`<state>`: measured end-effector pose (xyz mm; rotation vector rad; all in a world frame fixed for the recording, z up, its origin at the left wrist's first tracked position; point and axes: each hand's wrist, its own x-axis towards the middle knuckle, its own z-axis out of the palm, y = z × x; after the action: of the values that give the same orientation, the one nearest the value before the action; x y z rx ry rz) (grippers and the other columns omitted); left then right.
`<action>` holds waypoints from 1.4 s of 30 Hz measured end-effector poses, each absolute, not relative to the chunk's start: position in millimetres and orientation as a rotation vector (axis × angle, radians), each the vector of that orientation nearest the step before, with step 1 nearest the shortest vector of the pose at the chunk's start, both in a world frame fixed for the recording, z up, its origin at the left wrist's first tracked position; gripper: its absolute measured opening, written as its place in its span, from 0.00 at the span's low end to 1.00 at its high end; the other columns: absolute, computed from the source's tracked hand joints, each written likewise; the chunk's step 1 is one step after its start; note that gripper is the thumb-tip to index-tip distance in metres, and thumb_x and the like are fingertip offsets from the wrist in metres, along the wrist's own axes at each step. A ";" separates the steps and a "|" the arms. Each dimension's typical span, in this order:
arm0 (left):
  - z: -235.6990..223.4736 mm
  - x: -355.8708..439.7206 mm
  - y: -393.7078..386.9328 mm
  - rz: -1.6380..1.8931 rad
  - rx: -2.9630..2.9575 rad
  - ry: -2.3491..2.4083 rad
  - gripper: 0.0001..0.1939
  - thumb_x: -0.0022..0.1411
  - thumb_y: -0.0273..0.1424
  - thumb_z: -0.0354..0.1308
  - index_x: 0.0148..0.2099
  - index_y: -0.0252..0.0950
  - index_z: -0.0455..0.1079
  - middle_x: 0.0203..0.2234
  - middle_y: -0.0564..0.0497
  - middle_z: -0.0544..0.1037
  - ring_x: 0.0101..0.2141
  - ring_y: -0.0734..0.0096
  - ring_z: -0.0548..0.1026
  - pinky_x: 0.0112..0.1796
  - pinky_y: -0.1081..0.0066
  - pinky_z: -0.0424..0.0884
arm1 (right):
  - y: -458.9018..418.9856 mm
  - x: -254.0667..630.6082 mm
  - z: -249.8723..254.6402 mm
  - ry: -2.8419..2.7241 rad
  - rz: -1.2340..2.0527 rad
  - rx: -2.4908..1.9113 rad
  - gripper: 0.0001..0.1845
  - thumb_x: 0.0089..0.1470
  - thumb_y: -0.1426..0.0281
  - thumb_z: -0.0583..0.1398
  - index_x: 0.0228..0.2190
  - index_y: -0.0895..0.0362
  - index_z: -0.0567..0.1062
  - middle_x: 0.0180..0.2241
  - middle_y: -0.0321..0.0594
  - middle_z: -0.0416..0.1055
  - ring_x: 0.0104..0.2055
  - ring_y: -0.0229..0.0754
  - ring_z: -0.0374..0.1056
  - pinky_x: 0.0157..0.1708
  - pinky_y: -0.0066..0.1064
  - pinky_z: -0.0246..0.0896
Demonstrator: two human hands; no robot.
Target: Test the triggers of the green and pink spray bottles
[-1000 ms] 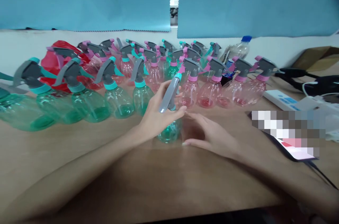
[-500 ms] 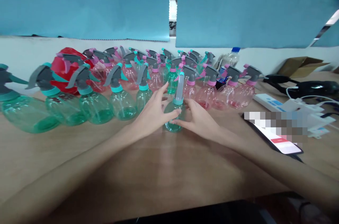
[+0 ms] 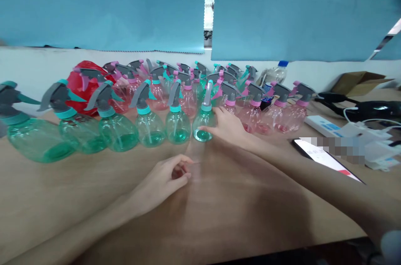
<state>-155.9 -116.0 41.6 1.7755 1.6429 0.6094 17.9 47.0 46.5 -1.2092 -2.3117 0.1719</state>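
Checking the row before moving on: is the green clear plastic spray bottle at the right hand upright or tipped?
Upright. The green clear plastic spray bottle stands on its base on the wooden table, grey trigger head on top, with the right hand touching its side.

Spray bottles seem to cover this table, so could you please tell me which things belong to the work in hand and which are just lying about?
In hand:
- green spray bottle, touched by the right hand
- row of green bottles
- pink bottles
- left hand, resting on the table

Lying about:
- phone
- power strip
- water bottle
- cardboard box
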 end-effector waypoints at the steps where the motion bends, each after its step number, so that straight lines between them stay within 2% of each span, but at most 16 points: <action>1: 41.1 -155.1 -114.5 0.611 1.762 1.628 0.11 0.62 0.33 0.52 0.47 0.41 0.67 0.35 0.54 0.76 0.36 0.67 0.75 0.35 0.69 0.69 | 48.5 15.8 47.1 -2.310 0.173 -1.216 0.36 0.50 0.47 0.60 0.51 0.59 0.67 0.51 0.52 0.69 0.50 0.58 0.68 0.43 0.47 0.66; 6: 41.6 -148.3 -104.7 0.590 1.771 1.589 0.11 0.62 0.32 0.52 0.46 0.41 0.68 0.34 0.54 0.76 0.35 0.68 0.74 0.35 0.70 0.67 | 48.6 9.0 48.2 -2.301 0.163 -1.270 0.37 0.50 0.49 0.61 0.54 0.60 0.65 0.52 0.54 0.68 0.49 0.61 0.68 0.41 0.49 0.66; 10: 44.3 -142.2 -95.5 0.567 1.791 1.566 0.11 0.61 0.31 0.52 0.46 0.40 0.68 0.33 0.53 0.75 0.33 0.68 0.73 0.33 0.70 0.67 | 42.1 20.6 48.9 -2.263 0.147 -1.206 0.43 0.48 0.48 0.62 0.57 0.60 0.60 0.53 0.54 0.68 0.47 0.60 0.70 0.41 0.49 0.66; 12: 46.0 -139.8 -90.2 0.559 1.793 1.542 0.11 0.61 0.31 0.52 0.46 0.40 0.69 0.33 0.53 0.75 0.33 0.68 0.73 0.33 0.70 0.67 | 40.3 36.3 50.3 -2.210 0.130 -1.144 0.38 0.50 0.49 0.61 0.56 0.58 0.63 0.51 0.51 0.70 0.44 0.55 0.71 0.40 0.46 0.66; 15: 48.6 -136.4 -81.0 0.544 1.795 1.526 0.11 0.61 0.32 0.52 0.46 0.40 0.69 0.33 0.53 0.75 0.33 0.68 0.73 0.34 0.70 0.67 | 42.6 66.6 53.3 -2.139 0.104 -1.108 0.23 0.55 0.53 0.58 0.45 0.56 0.71 0.44 0.46 0.74 0.35 0.48 0.72 0.37 0.42 0.65; 16: 49.3 -135.0 -77.5 0.539 1.794 1.523 0.11 0.61 0.32 0.52 0.46 0.40 0.69 0.33 0.53 0.75 0.33 0.68 0.73 0.34 0.70 0.67 | 44.8 76.0 54.1 -2.096 0.091 -1.124 0.20 0.55 0.54 0.58 0.42 0.56 0.72 0.43 0.46 0.74 0.35 0.48 0.72 0.37 0.42 0.65; 19: 49.8 -128.6 -67.4 0.532 1.777 1.518 0.11 0.62 0.34 0.52 0.46 0.40 0.69 0.32 0.53 0.74 0.31 0.70 0.73 0.33 0.70 0.68 | 54.5 93.4 54.5 -2.036 0.118 -1.147 0.20 0.55 0.57 0.59 0.43 0.57 0.73 0.44 0.49 0.75 0.43 0.53 0.72 0.43 0.45 0.65; 24: 47.4 -112.3 -60.1 0.520 1.767 1.470 0.11 0.63 0.37 0.52 0.46 0.40 0.68 0.28 0.56 0.70 0.25 0.73 0.71 0.28 0.72 0.67 | 75.4 82.3 47.1 -2.067 0.324 -1.183 0.34 0.52 0.55 0.61 0.54 0.62 0.67 0.54 0.56 0.68 0.57 0.58 0.64 0.52 0.49 0.60; 27: 47.4 -103.9 -62.4 0.497 1.765 1.453 0.11 0.64 0.38 0.51 0.45 0.41 0.68 0.27 0.56 0.70 0.25 0.73 0.71 0.28 0.73 0.66 | 84.9 68.1 41.5 -2.077 0.352 -1.182 0.35 0.51 0.53 0.61 0.55 0.61 0.67 0.54 0.56 0.69 0.56 0.60 0.65 0.50 0.49 0.61; 31: 52.7 -97.4 -64.1 0.499 1.757 1.445 0.10 0.64 0.36 0.51 0.45 0.41 0.68 0.27 0.57 0.70 0.24 0.74 0.72 0.29 0.72 0.65 | 85.9 59.7 37.0 -2.058 0.296 -1.232 0.34 0.52 0.56 0.61 0.54 0.64 0.66 0.52 0.60 0.68 0.53 0.61 0.66 0.47 0.49 0.63; 33: 57.6 -95.1 -62.6 0.538 1.760 1.420 0.09 0.64 0.35 0.51 0.45 0.41 0.68 0.28 0.57 0.70 0.25 0.74 0.72 0.29 0.72 0.65 | 80.3 60.7 36.3 -2.050 0.287 -1.255 0.35 0.51 0.55 0.60 0.54 0.65 0.65 0.52 0.61 0.66 0.51 0.62 0.67 0.44 0.49 0.64; 38: 70.7 -87.9 -53.6 0.751 1.826 1.525 0.06 0.66 0.35 0.51 0.40 0.40 0.66 0.28 0.57 0.69 0.28 0.72 0.71 0.29 0.71 0.64 | 51.4 73.8 38.9 -2.105 0.258 -1.378 0.36 0.52 0.48 0.56 0.54 0.61 0.63 0.50 0.56 0.65 0.41 0.57 0.72 0.34 0.45 0.66; 40: 73.8 -83.2 -48.9 0.947 1.869 1.601 0.06 0.64 0.35 0.53 0.41 0.39 0.64 0.34 0.54 0.70 0.34 0.70 0.72 0.32 0.70 0.66 | 36.7 81.8 40.9 -2.131 0.249 -1.396 0.33 0.53 0.49 0.55 0.51 0.60 0.64 0.50 0.54 0.64 0.39 0.56 0.72 0.32 0.44 0.66; 42: 75.5 -76.8 -44.2 1.124 1.937 1.641 0.13 0.62 0.35 0.57 0.47 0.39 0.62 0.43 0.50 0.69 0.43 0.67 0.71 0.39 0.67 0.69 | 21.3 90.1 42.9 -2.157 0.234 -1.404 0.31 0.53 0.49 0.55 0.49 0.59 0.65 0.48 0.53 0.66 0.38 0.56 0.72 0.30 0.43 0.66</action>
<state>-76.8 -44.2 75.5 1.9375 1.6414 1.1242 90.1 21.3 42.9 -1.4045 -2.1572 0.2340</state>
